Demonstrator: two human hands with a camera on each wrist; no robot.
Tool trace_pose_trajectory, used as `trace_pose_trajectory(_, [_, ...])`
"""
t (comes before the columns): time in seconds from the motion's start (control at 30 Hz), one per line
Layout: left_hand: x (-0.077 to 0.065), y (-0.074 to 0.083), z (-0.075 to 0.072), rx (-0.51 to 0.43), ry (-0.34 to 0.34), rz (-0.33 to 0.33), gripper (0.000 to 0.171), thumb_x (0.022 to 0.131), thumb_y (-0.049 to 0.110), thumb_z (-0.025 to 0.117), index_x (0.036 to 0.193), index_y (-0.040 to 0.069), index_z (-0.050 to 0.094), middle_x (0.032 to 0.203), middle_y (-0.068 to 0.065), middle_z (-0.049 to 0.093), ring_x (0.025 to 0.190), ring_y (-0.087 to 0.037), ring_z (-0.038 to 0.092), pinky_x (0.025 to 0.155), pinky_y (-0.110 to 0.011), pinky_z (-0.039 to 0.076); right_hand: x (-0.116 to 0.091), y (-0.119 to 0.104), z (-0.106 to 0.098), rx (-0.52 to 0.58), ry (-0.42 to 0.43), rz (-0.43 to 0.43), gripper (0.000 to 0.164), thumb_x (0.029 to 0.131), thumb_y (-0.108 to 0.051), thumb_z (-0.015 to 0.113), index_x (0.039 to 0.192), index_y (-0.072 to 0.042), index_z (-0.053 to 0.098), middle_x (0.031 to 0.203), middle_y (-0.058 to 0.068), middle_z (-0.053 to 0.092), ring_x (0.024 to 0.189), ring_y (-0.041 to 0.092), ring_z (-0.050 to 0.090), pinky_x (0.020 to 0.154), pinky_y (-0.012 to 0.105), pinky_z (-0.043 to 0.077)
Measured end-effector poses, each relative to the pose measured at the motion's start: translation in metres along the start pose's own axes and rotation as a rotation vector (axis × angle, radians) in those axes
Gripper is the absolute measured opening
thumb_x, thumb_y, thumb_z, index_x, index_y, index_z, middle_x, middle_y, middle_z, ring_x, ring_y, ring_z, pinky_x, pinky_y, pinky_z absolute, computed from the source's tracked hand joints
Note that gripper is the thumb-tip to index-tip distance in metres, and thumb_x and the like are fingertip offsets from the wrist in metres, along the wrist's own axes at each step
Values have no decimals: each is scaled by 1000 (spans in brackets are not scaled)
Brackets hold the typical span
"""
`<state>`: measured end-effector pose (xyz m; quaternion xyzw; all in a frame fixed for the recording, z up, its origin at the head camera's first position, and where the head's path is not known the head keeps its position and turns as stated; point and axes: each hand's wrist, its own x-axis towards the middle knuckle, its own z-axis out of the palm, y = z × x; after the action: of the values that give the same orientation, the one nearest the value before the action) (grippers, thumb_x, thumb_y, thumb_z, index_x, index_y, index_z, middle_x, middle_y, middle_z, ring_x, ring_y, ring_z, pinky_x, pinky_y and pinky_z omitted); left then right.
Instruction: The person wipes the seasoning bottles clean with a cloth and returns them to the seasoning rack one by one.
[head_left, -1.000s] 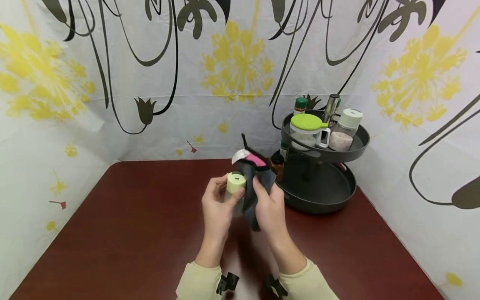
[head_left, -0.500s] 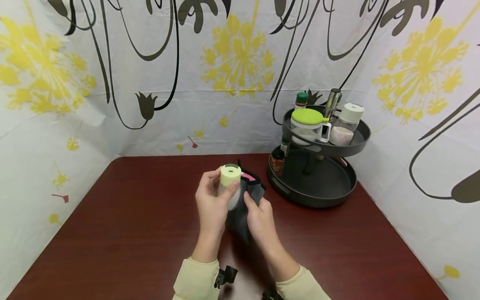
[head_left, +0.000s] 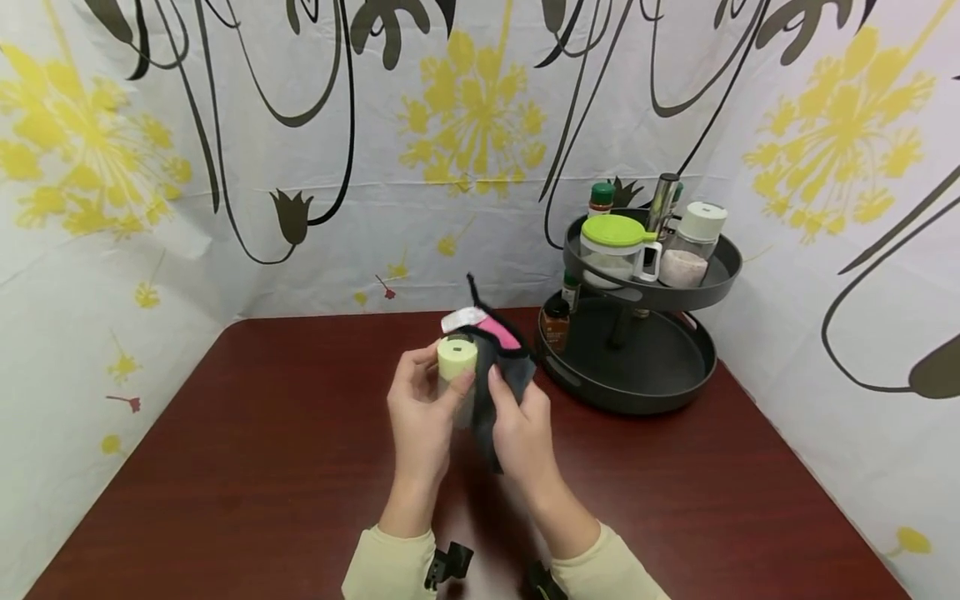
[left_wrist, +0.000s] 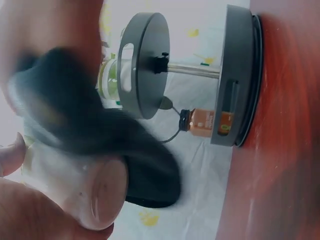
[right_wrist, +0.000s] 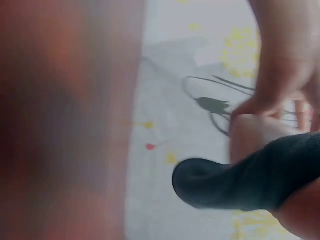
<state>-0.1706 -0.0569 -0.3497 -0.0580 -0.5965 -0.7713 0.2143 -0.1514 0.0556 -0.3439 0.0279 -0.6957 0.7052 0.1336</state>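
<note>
My left hand [head_left: 418,421] grips a small clear jar with a pale yellow cap [head_left: 457,357], thumb on the near side and fingers behind. The cap has a small dark slot on top. In the left wrist view the jar's base [left_wrist: 107,192] points toward the turntable rack. My right hand [head_left: 523,429] holds a dark grey cloth [head_left: 484,408] against the jar's right side. A pink patch [head_left: 498,333] and a white tag [head_left: 463,318] show at its top. Blurred in the left wrist view, the cloth [left_wrist: 75,110] lies across the jar, its lower end hanging past the base.
At the back right stands a two-tier dark rack [head_left: 630,400]. Its upper tier carries a green-lidded pot [head_left: 611,242], a white-capped jar [head_left: 688,250] and a green-capped bottle [head_left: 600,200]. A brown bottle [head_left: 555,327] sits below. Patterned sheeting [head_left: 315,167] backs the red-brown table [head_left: 262,450].
The cloth has gone down along the jar and come back up, its pink patch and tag showing again. Both hands have shifted slightly left, still holding the jar and cloth.
</note>
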Motion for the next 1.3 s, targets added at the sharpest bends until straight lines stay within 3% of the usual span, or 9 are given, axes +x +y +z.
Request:
trace_pose_trajectory(0.17, [2, 3, -5, -4, 9, 29, 43, 81, 1, 77, 121, 7, 60, 122, -6, 64, 112, -22, 62, 105, -36, 46, -4, 26, -2, -55, -25, 112, 36, 101, -37, 52, 118, -8, 66, 103, 11, 70, 90, 15, 63, 82, 27, 52])
trace_pose_trajectory(0.3, [2, -3, -5, 33, -16, 10, 44, 81, 4, 78, 121, 9, 61, 122, -6, 65, 110, -21, 62, 101, -37, 48, 1, 29, -7, -57, -43, 150, 36, 101, -37, 51, 116, -9, 67, 100, 11, 70, 87, 14, 64, 80, 27, 53])
trace_pose_trajectory(0.5, [0, -9, 0, 49, -85, -7, 41, 80, 8, 80, 117, 12, 64, 121, -4, 66, 113, -19, 61, 100, -41, 49, 7, -6, -14, 40, -29, 17, 39, 102, -41, 49, 125, -12, 61, 113, 10, 66, 98, 19, 63, 85, 29, 53])
trace_pose_trajectory(0.63, [-1, -9, 2, 71, -80, 9, 40, 80, 8, 80, 117, 12, 64, 122, -3, 65, 115, -17, 61, 104, -40, 46, 2, -14, -14, 51, -27, -33, 39, 103, -41, 47, 129, -14, 58, 118, 8, 64, 103, 20, 62, 86, 30, 53])
trace_pose_trajectory(0.83, [-1, -4, -1, 41, -42, 12, 41, 84, 6, 76, 123, 11, 61, 122, -4, 64, 114, -19, 61, 99, -30, 49, -2, 9, -13, -112, -27, 100, 40, 101, -43, 49, 121, -12, 65, 109, 7, 69, 95, 15, 62, 86, 29, 50])
trace_pose_trajectory(1.0, [0, -2, -2, 94, -50, 51, 40, 91, 14, 70, 128, 13, 57, 126, -3, 64, 117, -16, 60, 106, -29, 44, 3, 15, -15, -122, -69, 171, 41, 100, -45, 50, 114, -11, 67, 101, 10, 69, 89, 16, 62, 83, 30, 50])
trace_pose_trajectory(1.07, [-1, -5, -1, 150, -61, 65, 39, 92, 19, 69, 130, 16, 57, 126, -2, 64, 116, -14, 59, 105, -30, 44, 5, 9, -15, -96, -62, 151, 41, 101, -45, 50, 118, -12, 66, 105, 9, 69, 91, 17, 63, 85, 31, 51])
trace_pose_trajectory(1.17, [-5, 5, 2, 222, -78, 48, 42, 94, 19, 67, 134, 14, 56, 129, -5, 63, 118, -16, 58, 103, -36, 45, 7, -7, -15, -32, -37, 54, 39, 101, -42, 50, 124, -14, 63, 113, 7, 67, 99, 16, 63, 89, 30, 51])
trace_pose_trajectory(1.3, [-5, 7, 2, 247, -125, 6, 46, 96, 23, 64, 140, 20, 52, 135, 0, 58, 123, -17, 54, 104, -44, 43, 5, -21, -15, 47, -25, -70, 35, 103, -37, 49, 127, -14, 59, 119, 5, 63, 105, 16, 61, 89, 27, 51])
